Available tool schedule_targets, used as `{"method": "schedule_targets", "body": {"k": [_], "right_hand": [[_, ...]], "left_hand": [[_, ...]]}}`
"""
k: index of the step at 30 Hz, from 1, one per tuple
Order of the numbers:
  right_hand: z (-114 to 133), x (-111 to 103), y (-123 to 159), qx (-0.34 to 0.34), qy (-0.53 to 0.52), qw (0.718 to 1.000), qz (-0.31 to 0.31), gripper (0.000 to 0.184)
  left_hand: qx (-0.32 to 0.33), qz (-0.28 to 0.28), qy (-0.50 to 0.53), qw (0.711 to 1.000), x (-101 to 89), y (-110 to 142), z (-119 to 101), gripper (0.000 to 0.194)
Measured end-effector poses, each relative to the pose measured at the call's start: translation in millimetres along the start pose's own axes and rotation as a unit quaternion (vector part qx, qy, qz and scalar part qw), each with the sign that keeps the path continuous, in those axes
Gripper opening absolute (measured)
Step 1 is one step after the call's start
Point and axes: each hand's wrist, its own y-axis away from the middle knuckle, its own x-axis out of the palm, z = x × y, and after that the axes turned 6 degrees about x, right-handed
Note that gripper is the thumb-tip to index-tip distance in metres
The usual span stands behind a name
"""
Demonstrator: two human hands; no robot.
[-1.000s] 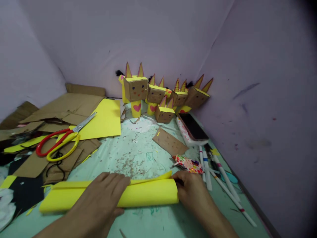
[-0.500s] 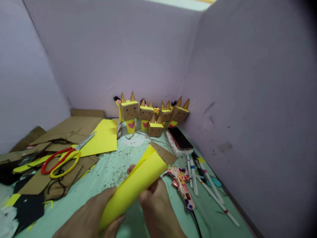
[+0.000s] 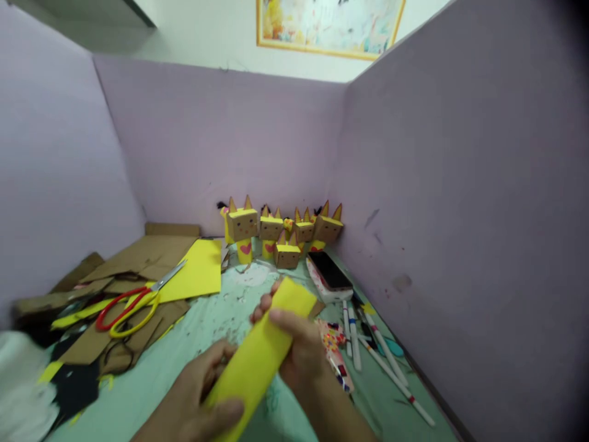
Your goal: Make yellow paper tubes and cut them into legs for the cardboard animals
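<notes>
A rolled sheet of yellow paper (image 3: 257,362) slants across the front of the table, its surface now looking flattened. My left hand (image 3: 202,393) grips its lower end, thumb on top. My right hand (image 3: 299,344) is closed round the upper part, with the thumb pressed on the face and the fingers behind. Just right of that hand lies a patterned glue gun (image 3: 335,356), partly covered by the wrist. Past the roll's far end, a piece of cardboard (image 3: 317,308) is mostly hidden.
Red-and-yellow scissors (image 3: 133,310) lie on cardboard scraps and yellow paper (image 3: 202,270) at left. Several cardboard-headed animal figures (image 3: 242,226) stand at the back. A phone (image 3: 329,270) rests on a white pack, with several markers (image 3: 391,350) by the right wall. White fluff (image 3: 27,380) sits front left.
The yellow roll has turned more upright and looks flatter. My right hand has come up from underneath to grip it with the thumb on top. The view has tilted upward.
</notes>
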Motion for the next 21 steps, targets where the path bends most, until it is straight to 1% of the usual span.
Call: {"method": "schedule_targets", "body": {"k": [1, 2, 3, 4, 5, 6, 7, 8, 9, 10, 11, 12, 13, 14, 15, 16, 17, 18, 19, 20, 21], "right_hand": [[1, 2, -6, -0.009, 0.03, 0.998, -0.058, 0.028], [1, 4, -12, -0.024, 0.06, 0.99, -0.126, 0.025], [1, 5, -17, -0.03, 0.07, 0.985, -0.153, 0.023], [0, 7, -22, -0.036, 0.08, 0.981, -0.175, 0.023], [-2, 9, -25, -0.041, 0.086, 0.977, -0.191, 0.022], [-3, 11, -27, -0.045, 0.09, 0.975, -0.198, 0.023], [-4, 13, -28, -0.05, 0.096, 0.973, -0.205, 0.023], [-4, 14, -28, -0.05, 0.101, 0.973, -0.204, 0.024], [-4, 16, -27, -0.042, 0.104, 0.976, -0.188, 0.025], [-4, 16, -27, -0.026, 0.103, 0.982, -0.159, 0.026], [-3, 16, -26, -0.001, 0.096, 0.989, -0.117, 0.028], [-2, 15, -26, 0.028, 0.081, 0.994, -0.064, 0.031], [-2, 13, -26, 0.058, 0.057, 0.997, -0.004, 0.035], [-2, 11, -27, 0.083, 0.026, 0.995, 0.053, 0.038], [-2, 8, -28, 0.1, -0.005, 0.99, 0.1, 0.042], [-2, 6, -29, 0.11, -0.027, 0.984, 0.134, 0.044], [-2, 4, -30, 0.116, -0.038, 0.981, 0.149, 0.044], [-2, 3, -31, 0.115, -0.033, 0.982, 0.143, 0.043], [-2, 2, -33, 0.103, -0.014, 0.988, 0.116, 0.04], [-2, 2, -35, 0.081, 0.014, 0.994, 0.076, 0.036], [-2, 3, -37, 0.053, 0.042, 0.997, 0.034, 0.032]], "left_hand": [[0.002, -0.052, -0.083, 0.995, 4.2, -1, -5, 0.043], [-0.021, -0.071, -0.157, 0.985, 8.7, -2, -10, 0.051], [-0.055, -0.089, -0.222, 0.97, 13.2, -4, -14, 0.064], [-0.095, -0.12, -0.278, 0.948, 17.2, -6, -17, 0.07], [-0.121, -0.137, -0.322, 0.929, 20.2, -7, -18, 0.072], [-0.135, -0.149, -0.349, 0.915, 22.0, -8, -18, 0.069], [-0.139, -0.156, -0.359, 0.91, 22.3, -8, -17, 0.062], [-0.132, -0.159, -0.348, 0.914, 21.0, -8, -16, 0.053], [-0.116, -0.157, -0.318, 0.928, 18.4, -8, -14, 0.044], [-0.099, -0.148, -0.268, 0.947, 14.8, -7, -13, 0.036], [-0.083, -0.13, -0.2, 0.968, 10.5, -6, -12, 0.031], [-0.074, -0.098, -0.113, 0.986, 6.0, -6, -10, 0.027], [-0.075, -0.052, -0.019, 0.996, 2.0, -6, -8, 0.026], [-0.086, 0.002, 0.077, 0.993, -1.4, -7, -6, 0.029], [-0.098, 0.056, 0.166, 0.98, -3.6, -9, -3, 0.034], [-0.108, 0.099, 0.24, 0.96, -4.7, -11, 1, 0.04], [-0.112, 0.123, 0.29, 0.942, -4.5, -14, 4, 0.045], [-0.113, 0.127, 0.307, 0.936, -3.2, -15, 6, 0.048], [-0.106, 0.108, 0.292, 0.944, -1.1, -16, 8, 0.049], [-0.097, 0.068, 0.246, 0.962, 1.7, -17, 8, 0.047], [-0.088, 0.018, 0.172, 0.981, 4.8, -16, 8, 0.043]]}}
